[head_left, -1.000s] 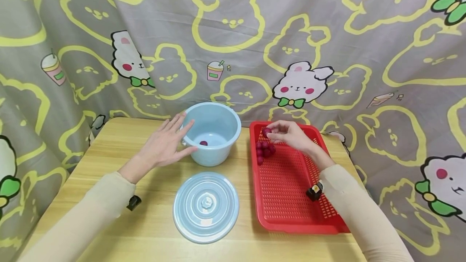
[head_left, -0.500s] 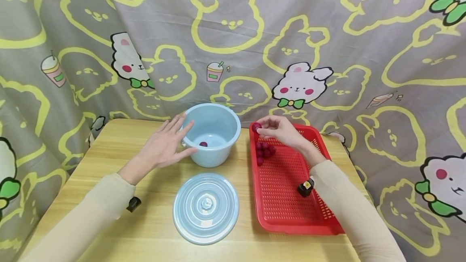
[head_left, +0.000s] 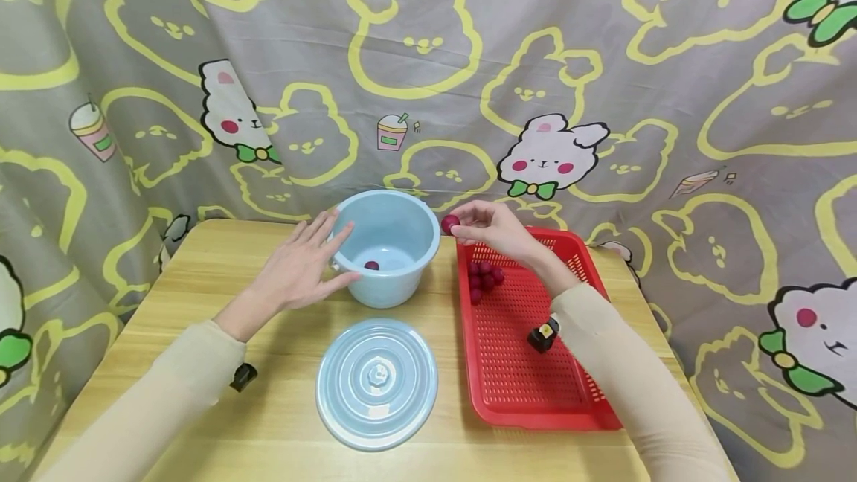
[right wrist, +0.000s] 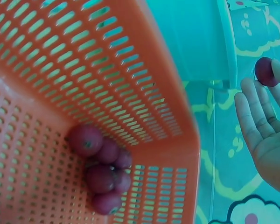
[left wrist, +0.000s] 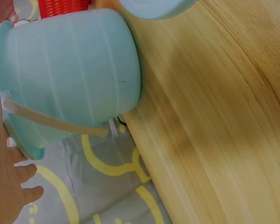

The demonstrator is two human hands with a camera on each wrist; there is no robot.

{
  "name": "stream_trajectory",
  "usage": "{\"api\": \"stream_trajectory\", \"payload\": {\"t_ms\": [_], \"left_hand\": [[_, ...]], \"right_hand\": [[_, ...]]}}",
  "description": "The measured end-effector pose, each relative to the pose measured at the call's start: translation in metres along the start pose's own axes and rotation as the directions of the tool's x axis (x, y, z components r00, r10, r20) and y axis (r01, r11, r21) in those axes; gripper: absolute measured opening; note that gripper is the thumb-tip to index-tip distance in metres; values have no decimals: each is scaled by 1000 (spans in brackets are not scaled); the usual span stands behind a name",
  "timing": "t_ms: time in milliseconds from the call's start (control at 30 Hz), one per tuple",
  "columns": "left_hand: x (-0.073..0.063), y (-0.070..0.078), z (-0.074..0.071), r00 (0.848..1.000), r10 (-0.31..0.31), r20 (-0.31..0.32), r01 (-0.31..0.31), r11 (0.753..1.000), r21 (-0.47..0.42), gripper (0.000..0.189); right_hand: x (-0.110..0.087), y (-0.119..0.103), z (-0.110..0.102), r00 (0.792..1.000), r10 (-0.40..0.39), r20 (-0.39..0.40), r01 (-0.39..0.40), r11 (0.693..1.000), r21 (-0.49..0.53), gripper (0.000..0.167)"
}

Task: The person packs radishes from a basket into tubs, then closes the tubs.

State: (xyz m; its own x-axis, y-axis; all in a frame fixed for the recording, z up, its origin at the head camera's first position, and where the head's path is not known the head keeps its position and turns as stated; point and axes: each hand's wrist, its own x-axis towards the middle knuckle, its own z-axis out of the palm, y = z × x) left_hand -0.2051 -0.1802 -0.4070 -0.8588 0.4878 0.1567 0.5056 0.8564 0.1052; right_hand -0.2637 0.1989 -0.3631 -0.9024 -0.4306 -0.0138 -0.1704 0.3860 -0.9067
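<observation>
In the head view my right hand [head_left: 497, 229] pinches a small dark-red plum [head_left: 450, 225] between thumb and fingertips. It is above the gap between the light-blue bucket [head_left: 387, 290] and the red basket [head_left: 518, 370], close to the bucket's right rim. My left hand [head_left: 291, 270] rests at the bucket's left rim with its fingers straight and spread. One plum [head_left: 371, 265] lies on the bucket's floor. Several plums [right wrist: 100, 177] are bunched in a corner of the slotted basket in the right wrist view. The bucket's handle [left wrist: 51, 121] hangs down its side in the left wrist view.
A round light-blue lid [head_left: 377, 385] with a centre knob lies on the wooden table [head_left: 268, 422] in front of the bucket. Behind the table hangs a grey curtain [head_left: 301, 28] with cartoon prints, close to the bucket and basket.
My right hand has moved left and slightly up with the plum, from over the basket's far left corner toward the bucket's rim. The left hand has stayed at the bucket.
</observation>
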Motion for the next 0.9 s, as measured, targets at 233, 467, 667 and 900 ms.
{"api": "stream_trajectory", "payload": {"t_ms": [233, 467, 667, 900], "left_hand": [[1, 0, 0, 1000, 2, -2, -2, 1000, 4, 94], [0, 1, 0, 1000, 3, -5, -3, 1000, 18, 94], [0, 1, -1, 1000, 4, -6, -4, 1000, 14, 93], [1, 0, -1, 1000, -2, -3, 2, 1000, 10, 94]], "right_hand": [[8, -8, 9, 1000, -24, 16, 23, 999, 32, 33], [14, -14, 21, 999, -35, 28, 32, 996, 86, 34], [22, -18, 30, 999, -20, 41, 15, 995, 99, 35], [33, -21, 39, 998, -31, 62, 25, 995, 94, 35]]}}
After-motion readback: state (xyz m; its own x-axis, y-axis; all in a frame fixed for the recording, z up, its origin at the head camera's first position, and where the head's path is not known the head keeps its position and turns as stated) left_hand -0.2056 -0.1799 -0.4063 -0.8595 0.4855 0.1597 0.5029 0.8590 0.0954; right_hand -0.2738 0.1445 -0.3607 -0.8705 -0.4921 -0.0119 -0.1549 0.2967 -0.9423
